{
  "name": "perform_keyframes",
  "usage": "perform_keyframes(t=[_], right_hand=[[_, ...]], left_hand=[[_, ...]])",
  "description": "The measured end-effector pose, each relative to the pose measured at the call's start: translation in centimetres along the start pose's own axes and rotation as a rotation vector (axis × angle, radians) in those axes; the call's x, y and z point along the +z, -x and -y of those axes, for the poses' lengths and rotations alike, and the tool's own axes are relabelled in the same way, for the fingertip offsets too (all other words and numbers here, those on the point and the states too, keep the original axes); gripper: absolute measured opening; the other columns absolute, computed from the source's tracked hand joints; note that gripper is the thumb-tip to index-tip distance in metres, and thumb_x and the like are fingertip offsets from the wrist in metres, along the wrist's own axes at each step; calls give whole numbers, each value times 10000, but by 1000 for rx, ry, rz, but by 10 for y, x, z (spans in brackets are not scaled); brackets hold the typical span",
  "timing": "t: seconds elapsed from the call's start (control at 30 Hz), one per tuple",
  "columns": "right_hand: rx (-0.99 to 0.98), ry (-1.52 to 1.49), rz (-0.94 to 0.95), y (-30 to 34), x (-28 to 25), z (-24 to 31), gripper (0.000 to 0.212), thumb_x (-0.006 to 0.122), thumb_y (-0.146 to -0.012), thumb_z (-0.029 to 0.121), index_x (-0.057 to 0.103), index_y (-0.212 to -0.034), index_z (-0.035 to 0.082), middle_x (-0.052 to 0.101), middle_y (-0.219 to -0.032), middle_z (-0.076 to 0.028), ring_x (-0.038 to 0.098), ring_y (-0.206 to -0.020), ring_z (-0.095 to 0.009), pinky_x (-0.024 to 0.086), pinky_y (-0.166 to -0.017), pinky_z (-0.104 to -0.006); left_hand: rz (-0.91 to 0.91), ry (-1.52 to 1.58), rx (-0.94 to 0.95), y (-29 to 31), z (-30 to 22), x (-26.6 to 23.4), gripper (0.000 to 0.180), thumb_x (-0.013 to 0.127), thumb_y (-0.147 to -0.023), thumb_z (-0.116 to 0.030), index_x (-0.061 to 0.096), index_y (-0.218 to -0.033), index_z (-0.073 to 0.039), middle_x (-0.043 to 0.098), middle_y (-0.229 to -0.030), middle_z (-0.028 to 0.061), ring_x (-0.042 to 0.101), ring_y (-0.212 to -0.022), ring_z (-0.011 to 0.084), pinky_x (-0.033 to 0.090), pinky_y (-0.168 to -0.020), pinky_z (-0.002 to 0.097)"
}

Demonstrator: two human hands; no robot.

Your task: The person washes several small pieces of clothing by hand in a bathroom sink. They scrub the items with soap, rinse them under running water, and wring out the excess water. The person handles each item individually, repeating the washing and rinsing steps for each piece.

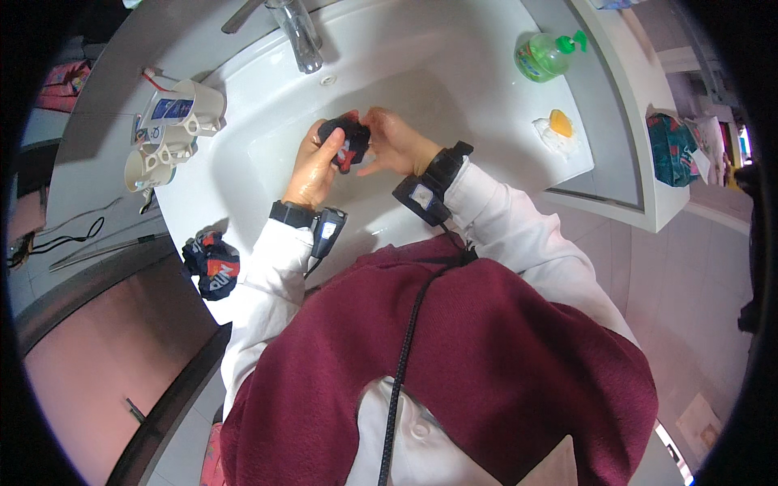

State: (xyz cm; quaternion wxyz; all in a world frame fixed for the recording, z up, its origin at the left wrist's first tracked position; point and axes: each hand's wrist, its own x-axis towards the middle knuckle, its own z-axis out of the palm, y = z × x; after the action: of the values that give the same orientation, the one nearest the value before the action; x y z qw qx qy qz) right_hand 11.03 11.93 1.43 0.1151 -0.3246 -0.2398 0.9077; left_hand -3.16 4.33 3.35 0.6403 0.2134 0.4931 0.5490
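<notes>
Over the white washbasin (235, 170), my left hand (312, 166) is closed around a crumpled, wet-looking black sock (350, 139) with red and pale patches. My left thumb lies across its near side. Just to the right, my right hand (393, 142) is open, its palm toward the sock and its fingers apart; whether its fingertips touch the fabric I cannot tell. Both hands look wet. A second bunched black sock (212, 263) with a red patch and white print lies on the basin's left rim, beside my left forearm.
A chrome faucet (301, 40) stands at the back of the basin. To the left are white cups (198, 105) with a toothbrush and tubes. A green pump bottle (541, 57) and a yellow soap piece (560, 123) on a white wrapper sit on the right rim.
</notes>
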Motion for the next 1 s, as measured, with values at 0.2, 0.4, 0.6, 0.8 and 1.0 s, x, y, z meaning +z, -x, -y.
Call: perform_keyframes(t=[0.2,0.4,0.6,0.8,1.0], right_hand=[[105,9,328,4,-1,-16,582,582,-782,465,385,-1211,125,385,-1218,-138,345,-1178,-358,351,-915,-540],[190,275,360,5,3,-28,145,596,-757,77,528,-885,72,554,-749,-35,504,-647,-106,448,-592,-267],[92,755,405,2,8,-35,169,524,-761,118,454,-612,79,323,-473,41,318,-392,-76,222,-369,-248],[-80,889,120,-16,1,-75,190,502,-719,202,558,-677,26,459,-468,-92,445,-392,-228,344,-391,-358],[-542,1289,34,-37,-4,-93,300,525,-697,200,534,-903,-18,570,-723,-239,572,-719,-394,443,-636,-427]], left_hand=[[-57,-29,114,13,-3,9,75,535,-797,-67,489,-854,-53,560,-795,49,542,-721,125,456,-616,224],[26,-177,50,28,8,16,124,527,-850,-129,498,-930,-39,551,-741,44,521,-660,104,434,-543,231],[-83,-560,243,18,28,5,378,381,-923,-368,469,-758,-40,438,-665,7,367,-557,68,338,-481,210],[-277,-456,202,10,40,-1,397,393,-920,-339,467,-693,-21,411,-599,11,366,-546,106,345,-517,246],[-439,-52,28,3,36,-9,352,422,-906,-357,461,-724,-59,414,-612,7,385,-534,113,341,-492,242]])
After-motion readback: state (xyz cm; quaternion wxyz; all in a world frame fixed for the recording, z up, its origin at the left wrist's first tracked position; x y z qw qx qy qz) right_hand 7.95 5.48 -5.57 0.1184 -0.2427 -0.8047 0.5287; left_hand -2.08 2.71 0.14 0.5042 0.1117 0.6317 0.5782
